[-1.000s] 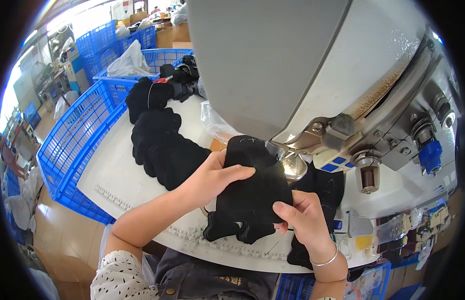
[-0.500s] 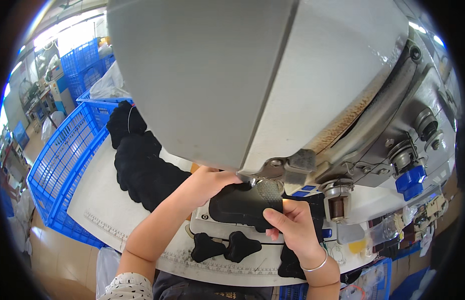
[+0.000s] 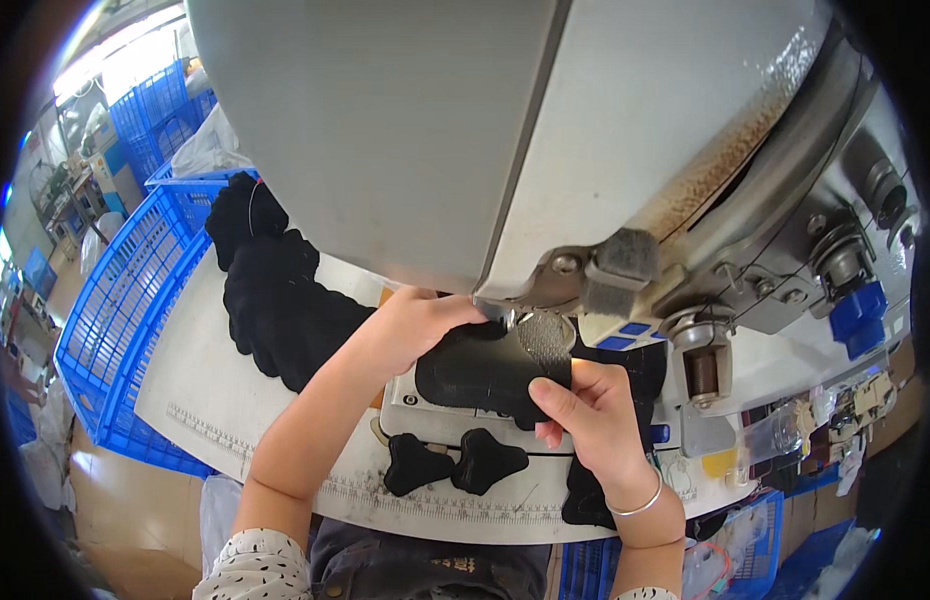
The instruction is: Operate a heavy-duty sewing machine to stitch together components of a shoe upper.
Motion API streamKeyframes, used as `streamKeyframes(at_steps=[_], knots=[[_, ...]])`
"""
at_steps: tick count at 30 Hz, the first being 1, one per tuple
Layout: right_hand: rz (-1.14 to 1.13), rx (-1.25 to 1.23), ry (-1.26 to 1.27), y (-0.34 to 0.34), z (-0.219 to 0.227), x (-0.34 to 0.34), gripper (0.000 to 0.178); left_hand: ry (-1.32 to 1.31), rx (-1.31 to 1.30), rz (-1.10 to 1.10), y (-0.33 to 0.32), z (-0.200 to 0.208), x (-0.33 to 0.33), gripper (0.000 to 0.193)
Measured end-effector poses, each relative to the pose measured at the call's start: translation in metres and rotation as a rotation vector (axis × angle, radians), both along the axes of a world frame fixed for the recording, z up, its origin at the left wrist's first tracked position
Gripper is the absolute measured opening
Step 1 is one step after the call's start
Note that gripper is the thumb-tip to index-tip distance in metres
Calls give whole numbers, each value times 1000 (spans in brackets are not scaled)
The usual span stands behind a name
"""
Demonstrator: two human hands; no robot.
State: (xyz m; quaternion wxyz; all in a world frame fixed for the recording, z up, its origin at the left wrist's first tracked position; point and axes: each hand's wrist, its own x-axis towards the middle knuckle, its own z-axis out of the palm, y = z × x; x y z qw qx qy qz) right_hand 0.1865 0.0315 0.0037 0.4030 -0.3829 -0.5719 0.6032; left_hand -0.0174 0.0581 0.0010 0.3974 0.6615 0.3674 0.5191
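Observation:
A black fabric piece with a rounded outline lies under the needle area of a grey sewing machine. My left hand is closed at the piece's upper left edge, beside the presser foot; its fingertips are partly hidden by the machine head and the fabric. My right hand pinches the right edge of the piece, thumb on top and fingers underneath. Near the front of the white table lie two small three-lobed black pieces. More black fabric rests beside my right wrist.
A long overlapping row of black pieces curves along the table's left side. Beyond it stands a blue plastic crate. Thread tension knobs jut from the machine at right. A ruler strip runs along the table's front edge.
The whole view has shifted, so the table and hands sit higher in the picture and the machine head looks larger. Both hands keep their hold on the black piece, with little visible movement.

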Motion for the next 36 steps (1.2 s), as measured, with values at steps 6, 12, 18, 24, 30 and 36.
streamKeyframes(at_steps=[6, 12, 18, 24, 30, 36], knots=[[11, 4, -8, -9, 4, -1, 18, 319, 271, 110, 3, -18, -11, 18], [36, -3, -62, -4, 4, 3, 18, 416, 417, 103, 8, -23, -9, 15], [30, 19, -51, -1, 5, 0, 19, -168, -243, 33, -4, 10, 4, 22], [16, 28, -2, -1, 0, 0, 18, -184, -156, 43, -7, 4, 7, 22], [36, 33, -8, -2, 4, 1, 19, 29, -217, 16, -5, 13, -2, 22], [15, 26, -23, -5, 0, -2, 19, -35, -23, 5, 2, -5, -2, 21]])
